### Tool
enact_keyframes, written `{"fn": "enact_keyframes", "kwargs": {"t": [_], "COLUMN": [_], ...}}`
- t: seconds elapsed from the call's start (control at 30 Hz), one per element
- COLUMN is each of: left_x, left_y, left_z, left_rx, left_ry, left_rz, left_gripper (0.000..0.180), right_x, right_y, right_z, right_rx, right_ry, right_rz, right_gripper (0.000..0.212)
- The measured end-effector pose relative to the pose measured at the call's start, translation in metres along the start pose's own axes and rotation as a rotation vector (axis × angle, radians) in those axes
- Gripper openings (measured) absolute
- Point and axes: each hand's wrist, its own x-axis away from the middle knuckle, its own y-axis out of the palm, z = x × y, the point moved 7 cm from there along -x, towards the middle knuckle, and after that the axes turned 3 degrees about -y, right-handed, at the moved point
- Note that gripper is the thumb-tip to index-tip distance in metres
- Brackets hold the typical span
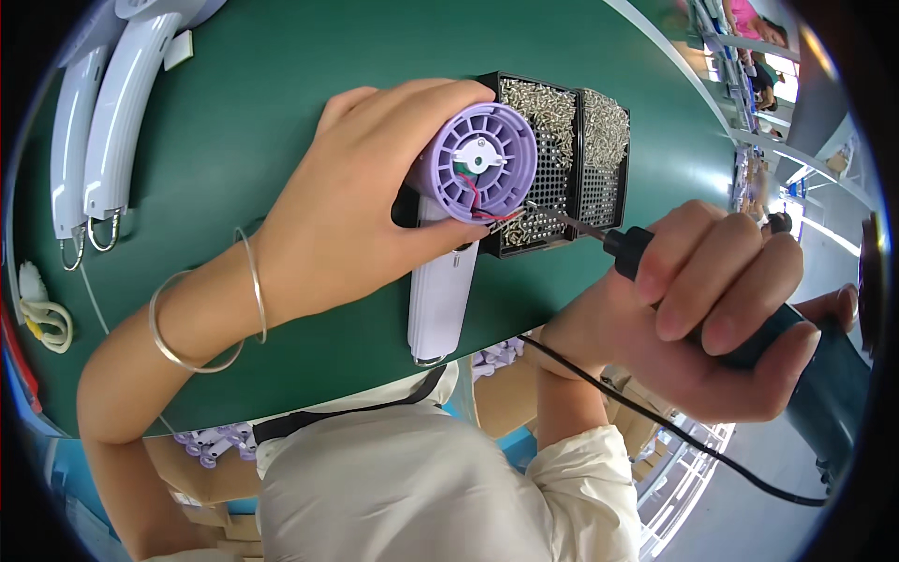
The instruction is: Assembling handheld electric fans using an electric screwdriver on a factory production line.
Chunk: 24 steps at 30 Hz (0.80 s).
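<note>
The fan [479, 155] sits left of the driver [824, 393], over the surface [309, 56], its open head facing the camera and its handle's long axis running toward the body. The left hand [375, 178] is nearer, fingers spread round the head; the right hand's [712, 300] fingers wrap the driver. The bit [585, 228] slants leftward over the tray [596, 199] toward the head's lower rim; whether its tip touches anything, I cannot tell
</note>
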Motion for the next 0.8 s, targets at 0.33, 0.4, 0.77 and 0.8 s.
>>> {"fn": "enact_keyframes", "kwargs": {"t": [0.33,0.4,0.77,0.8], "left_x": [0.002,0.002,0.000,0.000], "left_y": [0.000,0.001,0.001,0.001], "left_z": [-0.003,-0.003,-0.003,-0.004], "left_rx": [0.023,0.013,0.018,0.009], "left_ry": [-0.031,0.003,-0.019,-0.030], "left_rz": [0.007,0.023,0.049,0.046], "left_gripper": [0.077,0.077,0.075,0.075], "right_x": [-0.019,-0.020,-0.027,-0.027], "right_y": [-0.006,-0.007,-0.002,-0.001], "right_z": [0.012,0.016,0.040,0.041], "right_rx": [0.046,0.019,0.159,0.172], "right_ry": [0.093,0.013,0.018,0.018], "right_rz": [-0.003,0.028,0.011,0.009], "right_gripper": [0.028,0.030,0.032,0.032]}}
